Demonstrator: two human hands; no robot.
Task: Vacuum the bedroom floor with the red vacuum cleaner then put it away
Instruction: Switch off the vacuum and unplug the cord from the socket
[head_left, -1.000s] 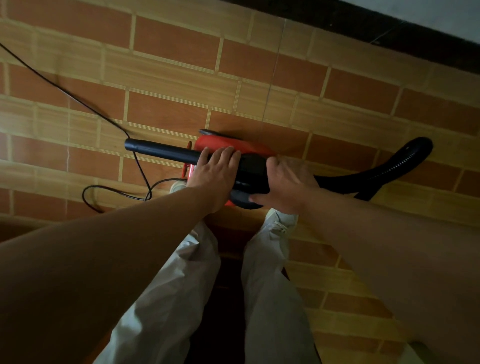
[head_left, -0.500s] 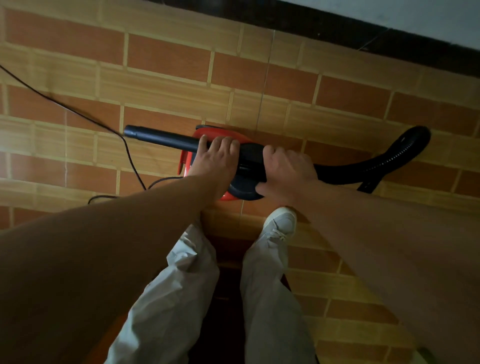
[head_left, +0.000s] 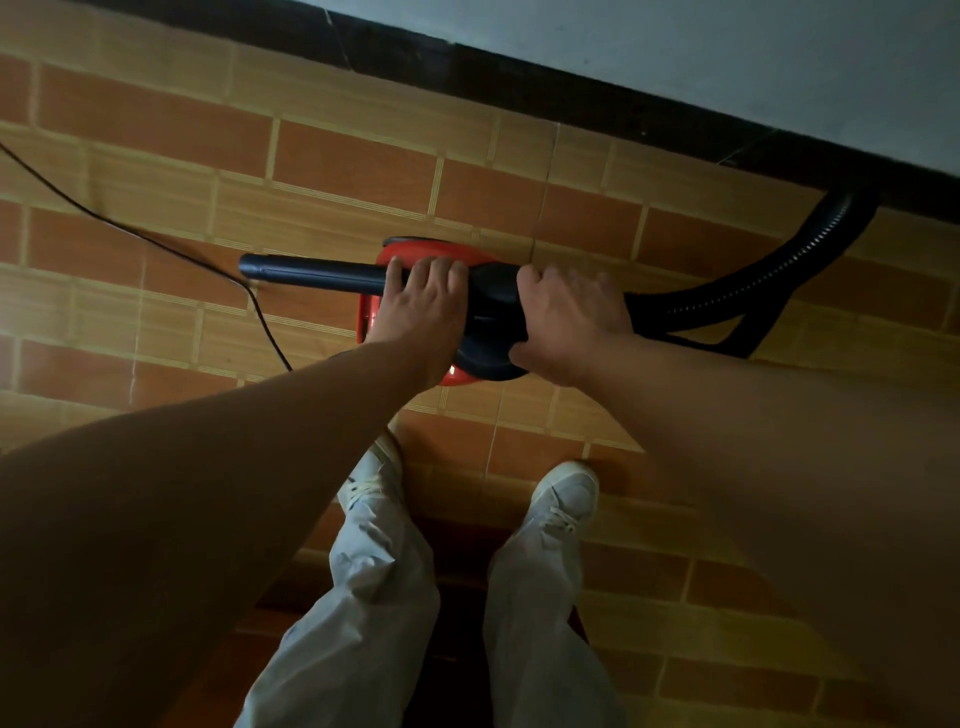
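The red vacuum cleaner (head_left: 415, 252) with a black top sits on the tiled floor in front of my feet. A black rigid tube (head_left: 311, 273) lies across its top and points left. My left hand (head_left: 418, 312) grips the tube where it crosses the red body. My right hand (head_left: 569, 317) is closed on the black part at the body's right side. The ribbed black hose (head_left: 769, 270) curves from there to the right and up to the wall. The black power cord (head_left: 156, 241) runs off to the left.
A dark skirting board (head_left: 519, 78) and pale wall (head_left: 727, 57) run along the top, close behind the vacuum. My two white shoes (head_left: 566, 493) stand just below it. Brick-pattern floor tiles (head_left: 156, 119) stretch left and right.
The vacuum, held by both hands, has moved away from my feet toward the wall. The wall now fills more of the top, and both shoes show below the vacuum.
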